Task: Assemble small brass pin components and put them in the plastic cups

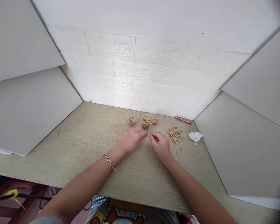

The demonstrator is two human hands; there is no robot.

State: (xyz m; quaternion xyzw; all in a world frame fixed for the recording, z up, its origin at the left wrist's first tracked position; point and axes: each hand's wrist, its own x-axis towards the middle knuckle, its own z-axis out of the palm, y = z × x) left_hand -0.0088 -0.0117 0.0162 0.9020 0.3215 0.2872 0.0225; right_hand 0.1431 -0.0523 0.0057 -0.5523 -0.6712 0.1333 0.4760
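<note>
My left hand (134, 138), with a chain bracelet on its wrist, is closed in a pinch. Facing it, my right hand (161, 144) pinches too, and the fingertips of both nearly meet over the table. Between them shows a tiny thin metal pin (148, 134), gripped from both sides; its details are too small to make out. A bit of gold colour also shows under the right fingers. Just beyond the hands stand clear plastic cups of small gold-coloured parts: a left cup (132, 119), a middle cup (146, 123) and a back right cup (156, 120).
Right of my hands lies a loose pile of gold pins (174, 135), with a few tiny bits (178, 151) nearer me. Farther right are a crumpled white tissue (195, 136) and a red pen-like tube (184, 120). A white wall (140, 74) and grey side panels enclose the wooden table (84, 140).
</note>
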